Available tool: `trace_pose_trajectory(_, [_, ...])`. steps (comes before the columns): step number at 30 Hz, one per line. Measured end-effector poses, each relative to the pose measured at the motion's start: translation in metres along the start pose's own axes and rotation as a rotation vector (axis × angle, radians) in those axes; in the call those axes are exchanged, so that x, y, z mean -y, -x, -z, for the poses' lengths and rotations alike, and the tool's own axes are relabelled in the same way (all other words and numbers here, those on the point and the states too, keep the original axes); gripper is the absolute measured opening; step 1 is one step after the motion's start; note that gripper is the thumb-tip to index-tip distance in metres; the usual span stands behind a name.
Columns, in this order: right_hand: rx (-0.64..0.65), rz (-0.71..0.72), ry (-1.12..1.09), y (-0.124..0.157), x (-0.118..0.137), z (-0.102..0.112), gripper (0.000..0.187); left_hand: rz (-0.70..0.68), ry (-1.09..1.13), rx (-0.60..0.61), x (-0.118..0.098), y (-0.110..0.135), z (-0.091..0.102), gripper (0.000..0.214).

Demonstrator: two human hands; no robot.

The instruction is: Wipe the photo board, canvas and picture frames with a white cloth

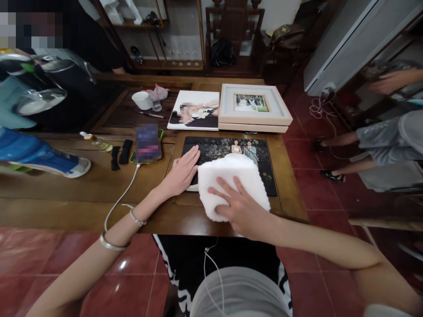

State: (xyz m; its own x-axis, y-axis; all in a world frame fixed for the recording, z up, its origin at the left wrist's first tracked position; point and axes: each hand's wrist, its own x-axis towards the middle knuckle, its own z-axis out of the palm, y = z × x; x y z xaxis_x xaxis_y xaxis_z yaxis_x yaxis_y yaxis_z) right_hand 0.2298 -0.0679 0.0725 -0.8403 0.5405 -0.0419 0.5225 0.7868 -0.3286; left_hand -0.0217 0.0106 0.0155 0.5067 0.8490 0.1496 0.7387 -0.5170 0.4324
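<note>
A dark photo panel with a couple in wedding clothes lies flat near the front edge of the table. Across its lower middle is spread a white fluffy cloth, which hides part of the picture and hangs past its near edge. My right hand presses on the cloth from above, fingers spread. My left hand rests flat on the left edge of the panel, fingers stretched out and holding nothing.
Behind the panel are a white photo canvas and framed photos, stacked. To the left lie a phone on a white cable, a small dropper bottle and a blue bottle. Other people are at the far left and right.
</note>
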Motion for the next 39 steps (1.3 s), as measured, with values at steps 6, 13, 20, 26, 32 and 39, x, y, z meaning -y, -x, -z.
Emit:
trace_pose_trajectory(6, [-0.122,-0.282,0.063,0.033,-0.054,0.013,0.047,0.002,-0.039,-0.001,-0.003,-0.001,0.001,0.055])
trace_pose_trajectory(13, [-0.200,-0.481,0.192,0.002,-0.092,0.016,0.049,0.023,0.011,-0.019,-0.005,0.000,0.000,0.056])
trace_pose_trajectory(20, [-0.093,-0.180,0.176,-0.060,-0.034,0.005,0.056,0.024,0.286,-0.186,-0.001,0.004,-0.003,0.062])
trace_pose_trajectory(26, [0.063,0.214,0.104,-0.052,-0.013,0.009,0.048,0.004,0.305,-0.223,0.001,0.006,-0.002,0.070])
trace_pose_trajectory(32, [0.156,0.169,-0.041,0.009,-0.015,0.027,0.042,0.041,0.166,-0.094,-0.001,0.001,-0.002,0.060])
trace_pose_trajectory(39, [-0.052,-0.233,0.047,0.013,-0.060,0.035,0.042,-0.001,0.053,-0.090,-0.003,-0.001,-0.004,0.053])
